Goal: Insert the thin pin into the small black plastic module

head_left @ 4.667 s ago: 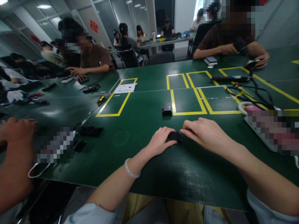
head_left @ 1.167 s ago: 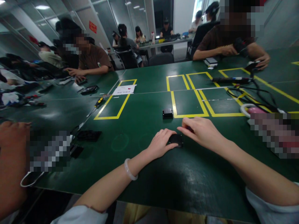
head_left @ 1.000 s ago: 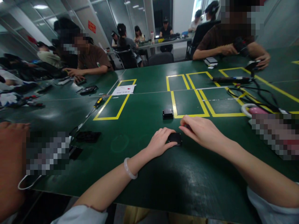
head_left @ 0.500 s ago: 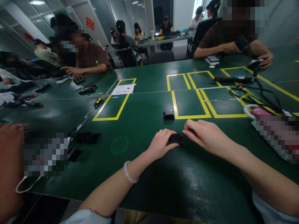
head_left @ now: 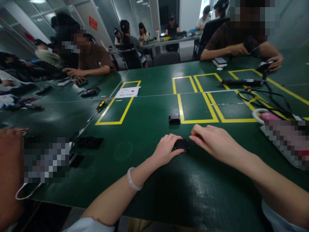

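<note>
My left hand (head_left: 168,149) grips a small flat black rectangular piece (head_left: 182,146) from its left side, thumb at the near edge and fingers at the far edge. The piece rests on the green table (head_left: 145,190). Just to its right, my right hand (head_left: 209,138) hovers with thumb and fingertips pinched together; whatever may be between them is hidden. A second small black block (head_left: 174,119) with a shiny top stands beyond my left hand, touched by neither hand.
Yellow tape outlines (head_left: 199,121) mark the table. A yellow-black screwdriver (head_left: 100,105) and flat black parts (head_left: 89,142) lie left. At right are a black cable (head_left: 272,96) and a white tape roll (head_left: 257,115). A co-worker's arm (head_left: 11,174) reaches in at left; others sit opposite.
My right hand has shifted very slightly to the right. My left hand keeps its hold on the flat black piece, and everything else stays in place.
</note>
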The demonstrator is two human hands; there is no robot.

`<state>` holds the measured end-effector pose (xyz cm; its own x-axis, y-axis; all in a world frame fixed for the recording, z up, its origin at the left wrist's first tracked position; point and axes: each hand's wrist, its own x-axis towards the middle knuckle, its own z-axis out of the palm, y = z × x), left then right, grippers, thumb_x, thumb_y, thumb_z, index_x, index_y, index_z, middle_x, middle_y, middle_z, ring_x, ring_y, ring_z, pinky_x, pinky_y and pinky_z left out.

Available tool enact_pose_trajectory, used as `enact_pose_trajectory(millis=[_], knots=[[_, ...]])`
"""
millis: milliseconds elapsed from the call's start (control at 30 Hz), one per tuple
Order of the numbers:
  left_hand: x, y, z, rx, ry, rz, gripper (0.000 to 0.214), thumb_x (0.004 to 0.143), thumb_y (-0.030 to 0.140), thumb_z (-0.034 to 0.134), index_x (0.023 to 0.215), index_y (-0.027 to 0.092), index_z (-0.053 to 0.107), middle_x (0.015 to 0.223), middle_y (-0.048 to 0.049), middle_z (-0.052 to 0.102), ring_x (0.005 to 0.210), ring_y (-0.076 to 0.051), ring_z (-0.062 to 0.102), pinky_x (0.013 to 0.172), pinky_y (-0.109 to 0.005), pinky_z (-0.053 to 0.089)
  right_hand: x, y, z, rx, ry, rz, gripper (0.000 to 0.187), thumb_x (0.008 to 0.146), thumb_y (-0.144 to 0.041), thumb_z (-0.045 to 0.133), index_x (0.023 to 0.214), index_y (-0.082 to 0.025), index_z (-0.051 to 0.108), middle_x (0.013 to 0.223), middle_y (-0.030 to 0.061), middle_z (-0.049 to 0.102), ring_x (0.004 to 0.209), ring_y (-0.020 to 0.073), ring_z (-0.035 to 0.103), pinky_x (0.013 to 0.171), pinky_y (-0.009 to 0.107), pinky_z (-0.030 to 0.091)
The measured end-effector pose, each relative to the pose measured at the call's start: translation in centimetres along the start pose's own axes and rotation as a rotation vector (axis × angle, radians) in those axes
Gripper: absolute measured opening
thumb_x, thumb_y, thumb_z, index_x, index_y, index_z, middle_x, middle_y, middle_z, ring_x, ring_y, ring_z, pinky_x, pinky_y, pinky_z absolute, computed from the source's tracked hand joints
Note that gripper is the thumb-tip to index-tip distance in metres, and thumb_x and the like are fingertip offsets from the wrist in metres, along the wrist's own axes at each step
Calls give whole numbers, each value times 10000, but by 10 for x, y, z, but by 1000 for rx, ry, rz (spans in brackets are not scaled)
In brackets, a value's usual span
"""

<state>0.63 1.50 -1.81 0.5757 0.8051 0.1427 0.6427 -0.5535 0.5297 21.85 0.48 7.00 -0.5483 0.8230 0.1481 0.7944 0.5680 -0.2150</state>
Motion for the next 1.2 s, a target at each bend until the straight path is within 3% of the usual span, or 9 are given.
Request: enact_pose_trajectory(millis=[233,433,700,900,1200], knots=[[0,0,0,-3,0,2,348,895,423,567,1176,227,506,1124,-56,555,1034,-233,502,883,-357,405,-3,0,-6,23,9,-39,51,925,-260,401,906,-219,424,746,-4,572,660,165,552,591,275,350],[0,-1,1,-9,7,5,351,894,424,568,1175,223,505,1128,-57,557,1025,-232,505,878,-357,407,-3,-2,-4,-2,-18,-31,195,956,-380,372,853,-229,440,728,-1,592,672,187,563,610,297,357],[0,-1,1,-4,3,15,357,893,429,569,1177,223,506,1133,-60,557,1034,-234,504,887,-359,406,-3,-2,-5,29,-11,-12,41,917,-259,411,893,-226,416,740,-4,566,658,169,551,595,280,355],[0,-1,1,-9,10,17,356,891,423,573,1174,218,504,1131,-56,562,1027,-229,505,880,-351,408,-3,-3,-4,11,-18,-23,195,959,-387,361,870,-232,439,731,-2,589,674,185,558,611,295,359],[0,0,0,-17,7,8,356,891,424,571,1180,227,506,1135,-55,559,1038,-231,503,891,-357,403,-3,-3,-6,28,-15,-7,86,928,-273,385,906,-217,446,735,1,585,648,163,554,588,278,354]])
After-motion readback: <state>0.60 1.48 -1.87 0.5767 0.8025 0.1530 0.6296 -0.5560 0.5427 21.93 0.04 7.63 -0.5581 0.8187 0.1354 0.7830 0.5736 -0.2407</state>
